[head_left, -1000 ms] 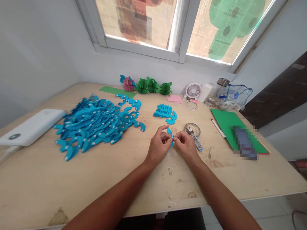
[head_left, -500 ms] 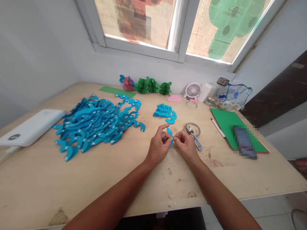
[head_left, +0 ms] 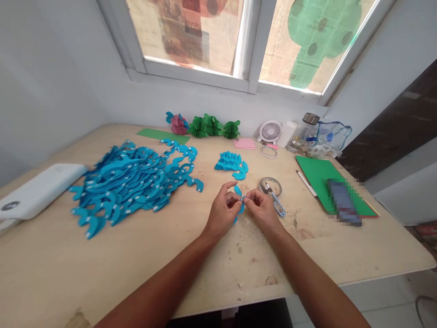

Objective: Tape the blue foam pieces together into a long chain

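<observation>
Between my fingertips, over the middle of the table, is a curved blue paper piece (head_left: 238, 190). My left hand (head_left: 223, 207) pinches it from the left, with the index finger raised and bent. My right hand (head_left: 261, 207) has thumb and finger pressed together at the piece's right edge; any tiny part held there is too small to make out. Just beyond my hands lies a small row of folded blue paper pieces (head_left: 229, 161). To the left spreads a big heap of blue paper pieces (head_left: 131, 177) with small white squares on them.
Thread snips (head_left: 275, 198) and a wire coil (head_left: 280, 182) lie beside my right hand. Farther right are a green sheet (head_left: 316, 175) and a pen (head_left: 306, 183). Along the wall stand green paper shapes (head_left: 212, 125), a small fan (head_left: 270, 131) and a bottle (head_left: 303, 132). A white power bank (head_left: 44, 187) sits left.
The camera view has shifted slightly, moving the whole scene a little left. My hands stay together on the blue piece, whose lower part now shows more below my fingers.
</observation>
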`<state>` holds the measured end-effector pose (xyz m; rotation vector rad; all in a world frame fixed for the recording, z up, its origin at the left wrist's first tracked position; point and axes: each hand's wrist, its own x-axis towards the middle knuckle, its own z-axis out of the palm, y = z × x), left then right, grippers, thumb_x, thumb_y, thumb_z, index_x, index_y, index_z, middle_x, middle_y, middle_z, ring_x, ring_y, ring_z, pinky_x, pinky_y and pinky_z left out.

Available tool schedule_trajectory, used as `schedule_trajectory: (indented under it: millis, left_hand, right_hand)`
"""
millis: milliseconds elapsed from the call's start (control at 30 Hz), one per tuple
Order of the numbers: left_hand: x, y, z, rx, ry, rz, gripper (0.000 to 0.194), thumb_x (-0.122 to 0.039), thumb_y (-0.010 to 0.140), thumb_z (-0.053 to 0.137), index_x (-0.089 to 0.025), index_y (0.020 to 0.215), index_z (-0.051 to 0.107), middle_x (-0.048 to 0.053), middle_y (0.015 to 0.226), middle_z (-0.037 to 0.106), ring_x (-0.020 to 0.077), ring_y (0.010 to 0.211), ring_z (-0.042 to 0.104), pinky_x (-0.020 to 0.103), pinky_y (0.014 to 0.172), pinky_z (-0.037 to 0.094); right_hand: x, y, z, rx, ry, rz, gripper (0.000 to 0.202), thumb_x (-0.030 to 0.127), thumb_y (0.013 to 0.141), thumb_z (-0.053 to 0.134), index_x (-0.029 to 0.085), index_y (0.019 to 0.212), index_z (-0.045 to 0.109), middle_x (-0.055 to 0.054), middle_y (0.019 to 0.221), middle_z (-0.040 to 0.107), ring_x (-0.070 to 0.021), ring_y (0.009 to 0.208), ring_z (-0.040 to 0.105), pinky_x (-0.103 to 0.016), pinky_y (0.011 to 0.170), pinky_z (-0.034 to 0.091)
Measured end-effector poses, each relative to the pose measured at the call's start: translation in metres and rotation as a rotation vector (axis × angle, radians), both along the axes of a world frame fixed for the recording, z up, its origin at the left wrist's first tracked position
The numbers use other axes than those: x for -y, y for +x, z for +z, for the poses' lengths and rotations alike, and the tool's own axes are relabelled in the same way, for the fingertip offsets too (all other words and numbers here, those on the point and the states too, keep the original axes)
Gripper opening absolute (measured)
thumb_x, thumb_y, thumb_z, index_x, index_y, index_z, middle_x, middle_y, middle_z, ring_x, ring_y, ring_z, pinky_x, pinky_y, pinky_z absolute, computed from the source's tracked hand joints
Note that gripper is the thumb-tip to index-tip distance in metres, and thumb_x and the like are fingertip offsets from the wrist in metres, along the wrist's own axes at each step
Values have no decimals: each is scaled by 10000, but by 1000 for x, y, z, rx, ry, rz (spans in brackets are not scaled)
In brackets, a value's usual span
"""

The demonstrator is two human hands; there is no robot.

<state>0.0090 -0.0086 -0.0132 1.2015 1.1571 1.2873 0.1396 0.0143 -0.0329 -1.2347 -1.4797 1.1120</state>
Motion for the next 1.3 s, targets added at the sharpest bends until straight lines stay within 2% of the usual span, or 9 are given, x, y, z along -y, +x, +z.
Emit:
schedule_trajectory:
  millis: [267,467,667,867,967,1133,1300]
  left_hand:
    - [0,-1,3,180,-172,-128,599,-228,630,640,-185,1194,446,-36,669,573,68,481,438,164,407,296]
    - [1,-2,5,226,-206,-278,646,-253,612,671,-179,1216,456,-20,681,584,80,508,464,160,387,287]
    - [0,-1,3,183,-226,-296,688,-270,596,676,-159,1237,448,-21,669,572,83,503,476,163,379,283]
    - [1,1,1,185,-206,-328,647,-263,601,667,-151,1207,470,-20,654,569,93,503,490,176,386,288]
    - [2,2,1,176,-163,-258,622,-235,618,648,-153,1210,475,-22,651,576,83,503,480,182,426,323]
    - [-3,-5,1,154,-129,19,711,-233,633,647,-186,1296,394,-30,669,587,72,498,477,165,422,328]
    - [-10,-9,-4,199,-133,139,756,-266,599,693,-184,1290,397,-14,696,623,74,490,491,165,420,343]
  right_hand:
    - [0,4,7,-96,1,-78,154,326,732,565,174,744,582,21,641,537,-103,564,449,-229,545,352]
    - [0,5,3,-221,-72,-88,249,366,707,599,169,858,620,-21,741,605,-120,607,509,-237,562,402]
    - [1,3,7,-287,-125,-91,244,378,663,651,165,774,605,-6,689,590,-103,557,489,-225,513,373]
    - [-1,4,6,-271,-108,-109,201,345,670,650,166,712,569,37,581,533,-83,497,440,-216,488,325]
    - [0,4,9,-252,-69,-115,182,331,680,637,172,674,549,52,548,492,-77,485,413,-216,489,315]
    - [2,6,17,-184,5,-140,185,354,697,618,184,672,551,43,547,476,-95,509,421,-229,510,343]
    - [6,4,16,-124,1,60,170,351,699,628,185,693,593,-10,705,587,-125,631,511,-239,575,404]
